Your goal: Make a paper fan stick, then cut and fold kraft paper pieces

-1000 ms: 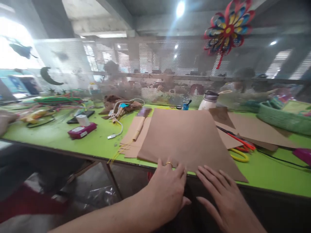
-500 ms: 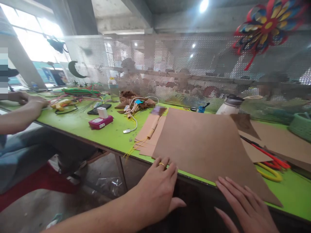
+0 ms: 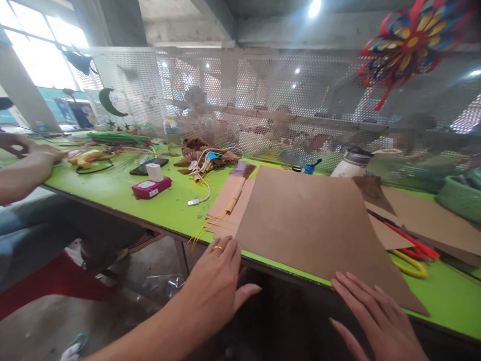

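Note:
A large brown paper sheet (image 3: 311,225) lies flat on the green table (image 3: 165,205), its near edge at the table's front. My left hand (image 3: 216,288), with a gold ring, rests open at the sheet's near left corner, fingers stretched flat. My right hand (image 3: 376,321) lies open, palm down, at the sheet's near right part, fingers pointing up-left. Neither hand holds anything. To the left of the sheet lies a smaller stack of brown paper pieces (image 3: 229,200) with yellow strings.
Scissors with red and yellow handles (image 3: 413,250) lie right of the sheet. A white bottle (image 3: 351,163), a pink box (image 3: 151,188), a phone (image 3: 149,166), a cable (image 3: 203,190) and a green basket (image 3: 460,198) stand on the table. Another person's arm (image 3: 22,168) reaches in at the left. A perforated screen stands behind.
My hands have slid apart along the sheet's near edge: the left toward the left corner, the right toward the right. The view has swung left, showing the other person's arm.

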A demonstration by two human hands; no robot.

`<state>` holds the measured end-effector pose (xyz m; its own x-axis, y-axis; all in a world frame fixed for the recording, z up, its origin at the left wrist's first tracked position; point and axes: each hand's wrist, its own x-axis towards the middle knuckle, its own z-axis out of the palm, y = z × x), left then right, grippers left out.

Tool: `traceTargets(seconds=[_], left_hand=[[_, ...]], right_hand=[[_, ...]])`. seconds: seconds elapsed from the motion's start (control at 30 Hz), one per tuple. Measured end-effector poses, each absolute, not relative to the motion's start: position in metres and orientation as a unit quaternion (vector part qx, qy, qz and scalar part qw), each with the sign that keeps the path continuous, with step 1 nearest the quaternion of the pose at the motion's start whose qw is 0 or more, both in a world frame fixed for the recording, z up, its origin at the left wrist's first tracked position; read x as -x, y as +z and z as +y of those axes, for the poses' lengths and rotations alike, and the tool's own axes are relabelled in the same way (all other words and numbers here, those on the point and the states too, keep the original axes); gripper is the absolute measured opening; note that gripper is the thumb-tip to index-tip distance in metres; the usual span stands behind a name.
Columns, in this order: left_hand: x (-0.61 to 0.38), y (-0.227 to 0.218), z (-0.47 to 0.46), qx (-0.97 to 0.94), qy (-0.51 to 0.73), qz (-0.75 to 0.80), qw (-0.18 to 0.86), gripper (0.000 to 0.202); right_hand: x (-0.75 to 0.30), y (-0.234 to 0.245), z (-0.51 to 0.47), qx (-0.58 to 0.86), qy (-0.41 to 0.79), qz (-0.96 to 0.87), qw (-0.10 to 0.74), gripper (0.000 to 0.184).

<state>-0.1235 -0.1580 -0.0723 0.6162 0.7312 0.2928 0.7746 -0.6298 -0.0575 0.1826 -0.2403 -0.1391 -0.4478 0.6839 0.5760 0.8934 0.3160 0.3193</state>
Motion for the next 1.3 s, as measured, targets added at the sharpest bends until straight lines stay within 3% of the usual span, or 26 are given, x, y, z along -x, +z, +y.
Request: traceTargets(seconds=[0.47, 0.7, 0.93, 1.1, 1.3], left_hand=[[0.123, -0.054, -0.132, 0.881, -0.179, -0.435, 0.052, 0.045], [0.078, -0.056, -0.118, 0.929, -0.17, -0.329, 0.006, 0.041], [0.051, -0.049, -0.09, 0.945, -0.114, -0.306, 0.001, 0.043], [0.023, -0.033, -0.095, 0.961, -0.092, -0.262, -0.01, 0.033], [-0.036, -0.039, -0.094, 0.971, -0.102, -0.216, 0.01, 0.034]], right_hand=[[-0.164, -0.131, -0.246, 0.595, -0.216, -0.755, 0.172, 0.053], [-0.16, -0.117, -0.25, 0.608, -0.149, -0.752, 0.206, 0.05], [-0.214, -0.074, -0.23, 0.643, -0.117, -0.708, 0.268, 0.03], [-0.291, -0.052, -0.19, 0.701, -0.081, -0.675, 0.215, 0.025], [-0.355, -0.037, -0.145, 0.776, -0.079, -0.604, 0.164, 0.022]])
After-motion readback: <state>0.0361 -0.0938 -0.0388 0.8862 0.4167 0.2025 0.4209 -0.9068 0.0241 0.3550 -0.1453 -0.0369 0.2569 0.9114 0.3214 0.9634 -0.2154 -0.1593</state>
